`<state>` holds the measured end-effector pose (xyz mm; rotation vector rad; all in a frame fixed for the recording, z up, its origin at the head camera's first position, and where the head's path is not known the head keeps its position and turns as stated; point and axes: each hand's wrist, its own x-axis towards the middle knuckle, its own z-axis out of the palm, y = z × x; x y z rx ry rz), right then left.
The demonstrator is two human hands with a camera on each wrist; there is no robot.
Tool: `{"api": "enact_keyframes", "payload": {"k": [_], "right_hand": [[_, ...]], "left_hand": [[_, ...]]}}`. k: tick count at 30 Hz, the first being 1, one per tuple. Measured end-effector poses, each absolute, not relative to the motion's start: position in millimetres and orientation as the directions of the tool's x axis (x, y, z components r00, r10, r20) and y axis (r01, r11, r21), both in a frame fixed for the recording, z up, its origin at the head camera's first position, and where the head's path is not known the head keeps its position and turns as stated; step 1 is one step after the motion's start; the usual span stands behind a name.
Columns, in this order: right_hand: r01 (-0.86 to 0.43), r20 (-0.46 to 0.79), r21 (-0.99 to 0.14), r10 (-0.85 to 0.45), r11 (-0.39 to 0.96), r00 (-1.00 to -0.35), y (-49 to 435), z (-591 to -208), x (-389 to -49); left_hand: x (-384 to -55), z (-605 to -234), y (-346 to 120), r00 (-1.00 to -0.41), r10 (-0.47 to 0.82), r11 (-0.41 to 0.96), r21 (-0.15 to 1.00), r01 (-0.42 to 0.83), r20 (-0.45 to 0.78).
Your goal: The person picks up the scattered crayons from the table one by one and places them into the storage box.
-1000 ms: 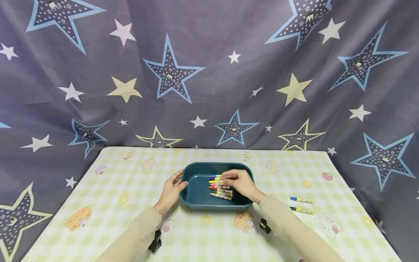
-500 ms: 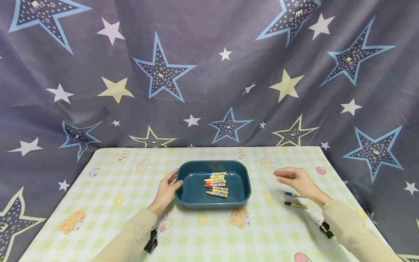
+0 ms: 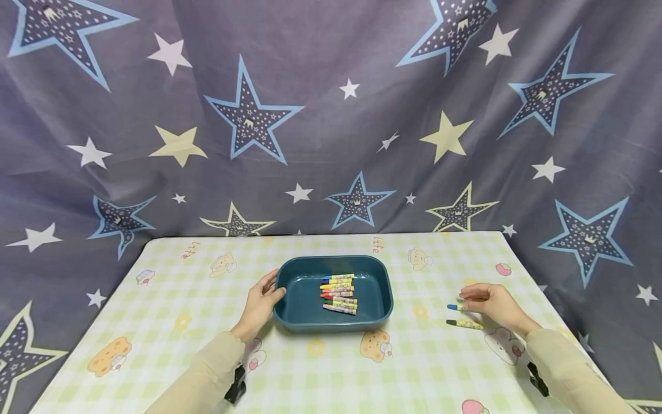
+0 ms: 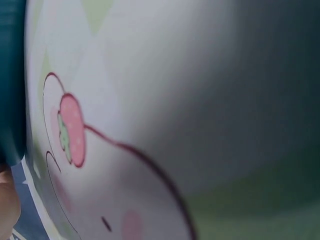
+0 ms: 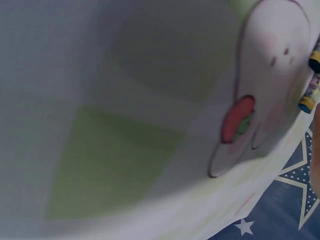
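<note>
My left hand grips the left end of a dark teal tray, thumb at its rim. Several crayons in different colours lie in a row inside the tray. To the right, my right hand is at a blue crayon, its thumb and fingers apart and covering the crayon's rear part. Just in front of that lies a black crayon on the cloth. In the right wrist view, two crayon ends show beside the hand's edge. The left wrist view catches the tray's side and part of a finger.
A checked green-and-white tablecloth with cartoon prints covers the table. Behind it hangs a grey curtain patterned with stars. Dark wrist straps show below both sleeves.
My right hand has left the crayons in the tray and moved right, then down to the blue crayon. The left hand stays at the tray's end. The head view has shifted slightly.
</note>
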<state>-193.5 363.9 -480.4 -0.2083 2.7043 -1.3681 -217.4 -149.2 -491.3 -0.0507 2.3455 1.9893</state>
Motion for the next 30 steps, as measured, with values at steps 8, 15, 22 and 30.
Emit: {"api": "enact_keyframes", "payload": {"k": [8, 15, 22, 30], "right_hand": [[-0.080, -0.060, -0.748, -0.187, 0.659, -0.981, 365, -490, -193], [-0.079, -0.051, -0.712, -0.164, 0.698, -0.985, 357, -492, -193], [-0.097, -0.008, -0.672, -0.138, 0.735, -0.990, 354, -495, -193], [-0.121, 0.050, -0.621, -0.115, 0.775, -0.992, 352, -493, -194]], "left_hand": [[-217, -491, -147, -0.997, 0.028, 0.148, 0.987, -0.068, -0.073], [-218, -493, -148, -0.997, 0.019, 0.153, 0.986, -0.067, -0.070], [-216, -493, -148, -0.997, 0.014, 0.161, 0.985, -0.067, -0.070], [-215, -493, -150, -0.998, 0.023, 0.156, 0.986, -0.060, -0.064]]}}
